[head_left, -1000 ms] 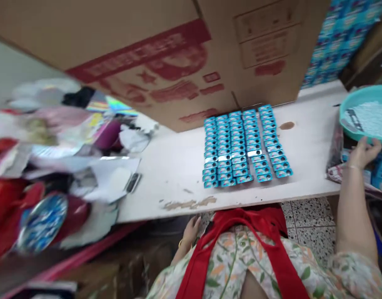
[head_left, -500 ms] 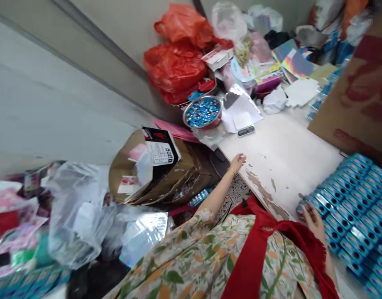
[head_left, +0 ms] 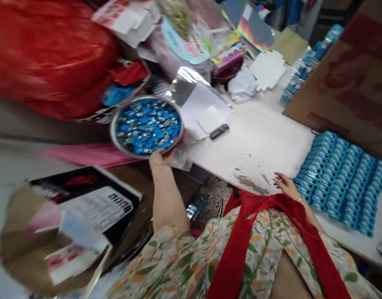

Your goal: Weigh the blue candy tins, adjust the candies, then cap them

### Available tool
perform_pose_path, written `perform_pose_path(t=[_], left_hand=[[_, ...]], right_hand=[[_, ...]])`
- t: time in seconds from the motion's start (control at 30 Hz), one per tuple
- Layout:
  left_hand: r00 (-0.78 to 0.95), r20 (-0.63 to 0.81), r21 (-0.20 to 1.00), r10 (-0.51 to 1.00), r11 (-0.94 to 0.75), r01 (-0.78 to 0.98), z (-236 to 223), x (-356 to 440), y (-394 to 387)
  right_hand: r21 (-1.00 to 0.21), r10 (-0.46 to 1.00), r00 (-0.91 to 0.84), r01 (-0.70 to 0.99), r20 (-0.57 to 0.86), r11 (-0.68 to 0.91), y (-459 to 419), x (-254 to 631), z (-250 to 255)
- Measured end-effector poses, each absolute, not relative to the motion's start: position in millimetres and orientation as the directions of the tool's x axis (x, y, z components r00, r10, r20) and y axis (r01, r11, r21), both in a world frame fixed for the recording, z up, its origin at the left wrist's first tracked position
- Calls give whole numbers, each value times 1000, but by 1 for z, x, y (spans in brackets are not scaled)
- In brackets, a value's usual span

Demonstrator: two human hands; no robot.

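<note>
A round metal bowl (head_left: 114, 128) full of small blue and silver pieces sits at the left end of the white table. My left hand (head_left: 160, 158) grips its near rim, with most of the fingers hidden behind the bowl's side. Over the table's front edge is my right hand (head_left: 286, 182), its fingers apart and nothing in them. Just right of that hand, small blue boxes (head_left: 337, 178) stand in several tight rows.
A large cardboard carton (head_left: 343, 79) rises behind the boxes. Left of the table are a red plastic bag (head_left: 50, 58) and an open carton of scraps (head_left: 16, 232). A small scale (head_left: 219, 132), crumpled white paper (head_left: 242, 85) and loose packaging lie near the bowl.
The view has swung left from the box rows toward the bowl. My left hand has reached out and taken hold of the bowl's rim. My right hand left a turquoise basin, touched the boxes, then came away.
</note>
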State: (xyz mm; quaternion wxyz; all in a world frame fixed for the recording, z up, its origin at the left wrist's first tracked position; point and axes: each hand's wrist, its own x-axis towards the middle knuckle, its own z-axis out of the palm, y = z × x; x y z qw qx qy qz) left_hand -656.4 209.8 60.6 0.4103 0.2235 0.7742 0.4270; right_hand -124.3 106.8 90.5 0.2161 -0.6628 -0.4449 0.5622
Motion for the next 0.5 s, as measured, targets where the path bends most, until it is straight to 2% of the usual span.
perform_pose_path(t=[0.1,0.17,0.3,0.5], left_hand=[[-675,-524,795,520,584,-167,53,-617,175],[-701,-536,788,471,578,-214,48,-577,148],[-611,-599,768,517,588,-255,31,-467,118],[-400,-704,696,587,682,-224,-11,-288,133]], right_hand=[[-792,836,10,316,-548,-523,99,-106,88],[-799,840,28,295,-541,-524,90,-86,85],[-821,857,42,266,-514,-505,67,-34,79],[-861,893,26,252,-450,-442,36,63,74]])
